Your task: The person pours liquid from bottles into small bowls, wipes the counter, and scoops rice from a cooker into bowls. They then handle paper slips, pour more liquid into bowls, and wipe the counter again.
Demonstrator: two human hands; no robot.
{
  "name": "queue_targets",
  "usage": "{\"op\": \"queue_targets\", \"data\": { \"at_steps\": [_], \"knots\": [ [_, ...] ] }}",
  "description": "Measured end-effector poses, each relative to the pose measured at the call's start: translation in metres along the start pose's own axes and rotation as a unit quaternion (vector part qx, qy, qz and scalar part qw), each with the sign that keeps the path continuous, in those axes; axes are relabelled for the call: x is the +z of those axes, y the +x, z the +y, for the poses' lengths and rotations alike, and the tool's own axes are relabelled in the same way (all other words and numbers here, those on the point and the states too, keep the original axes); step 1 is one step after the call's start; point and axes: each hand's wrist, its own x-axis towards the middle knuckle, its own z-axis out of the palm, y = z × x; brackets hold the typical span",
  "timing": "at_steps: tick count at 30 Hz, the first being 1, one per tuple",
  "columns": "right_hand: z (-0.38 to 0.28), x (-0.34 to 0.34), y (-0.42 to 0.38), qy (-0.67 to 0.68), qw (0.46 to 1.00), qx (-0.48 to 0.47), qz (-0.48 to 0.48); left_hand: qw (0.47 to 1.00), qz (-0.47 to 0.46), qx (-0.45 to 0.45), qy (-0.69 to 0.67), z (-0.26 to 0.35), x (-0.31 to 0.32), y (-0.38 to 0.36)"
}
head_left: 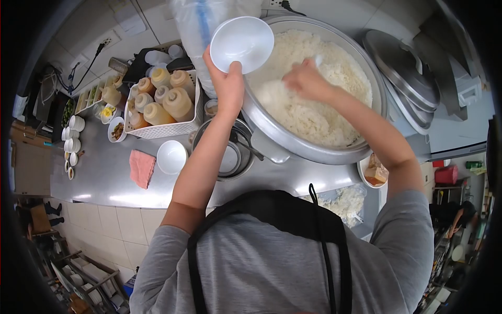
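My left hand (pixel 228 83) grips a white bowl (pixel 241 44) by its rim, tilted beside the big metal pot's left edge. The wide pot (pixel 251 112) is full of cooked white rice (pixel 334 118). Over the rice, my right hand (pixel 308 82) is closed and smeared by motion. A white end of what looks like a rice paddle (pixel 318 59) sticks out of that fist; its blade is blurred against the rice. A second white bowl (pixel 172 157) sits on the steel counter, below my left forearm.
A white basket (pixel 164 130) of sauce bottles stands left, near a pink cloth (pixel 141 168) and a metal basin (pixel 240 170) with utensils. Metal lids (pixel 400 68) lean at the right. Small cups (pixel 76 123) line the far left. Another person (pixel 460 214) is at the far right edge.
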Motion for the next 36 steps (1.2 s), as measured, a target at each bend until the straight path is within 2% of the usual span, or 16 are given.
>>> {"op": "queue_targets", "data": {
  "at_steps": [2,5,7,9,11,12,15,17,21,24,26,28,30,33,35,36],
  "knots": [
    [-0.026,-0.006,-0.011,0.038,0.995,-0.063,-0.072,1.000,0.005,0.009,0.000,0.000,0.000,0.000],
    [-0.024,-0.025,-0.006,0.013,0.991,-0.122,-0.047,0.998,0.036,0.044,-0.022,-0.001,-0.001,-0.002],
    [0.002,-0.024,0.024,-0.042,0.997,-0.067,0.020,0.996,0.057,0.060,-0.019,0.001,-0.001,-0.006],
    [0.039,-0.034,0.065,-0.183,0.981,-0.028,0.064,0.994,0.077,0.071,-0.018,0.000,-0.001,-0.007],
    [0.061,-0.035,0.093,-0.328,0.943,0.049,0.030,0.993,0.096,0.059,-0.032,-0.004,-0.004,-0.007],
    [0.066,-0.029,0.104,-0.328,0.943,0.049,0.032,0.993,0.096,0.061,-0.031,-0.004,-0.004,-0.007],
    [0.073,-0.008,0.119,-0.326,0.944,0.052,0.015,0.993,0.107,0.041,-0.041,-0.004,-0.003,-0.004],
    [0.068,-0.007,0.116,-0.258,0.966,-0.015,0.001,0.992,0.105,0.051,-0.045,-0.008,-0.004,-0.004],
    [0.061,0.001,0.110,-0.206,0.978,-0.014,0.011,0.994,0.097,0.034,-0.050,-0.008,-0.004,-0.003],
    [0.045,-0.004,0.100,-0.183,0.983,-0.008,-0.008,0.993,0.091,0.054,-0.052,-0.005,-0.002,-0.002],
    [0.034,-0.008,0.092,-0.113,0.993,-0.034,-0.004,0.994,0.085,0.055,-0.043,-0.003,-0.001,-0.003],
    [0.022,-0.006,0.087,-0.113,0.993,-0.039,-0.012,0.995,0.083,0.055,-0.034,-0.002,-0.001,-0.003],
    [0.012,-0.001,0.075,-0.115,0.992,-0.046,-0.022,0.995,0.084,0.054,-0.025,-0.002,0.000,-0.003],
    [-0.004,0.002,0.050,-0.087,0.993,-0.076,0.026,0.995,0.089,0.043,-0.029,-0.002,0.000,-0.003],
    [-0.015,-0.017,0.029,0.009,0.994,-0.108,0.005,0.996,0.081,0.039,-0.012,-0.001,-0.001,-0.004],
    [-0.017,-0.025,0.019,0.009,0.994,-0.110,0.004,0.996,0.083,0.040,-0.012,-0.001,-0.001,-0.004]
  ]
}}
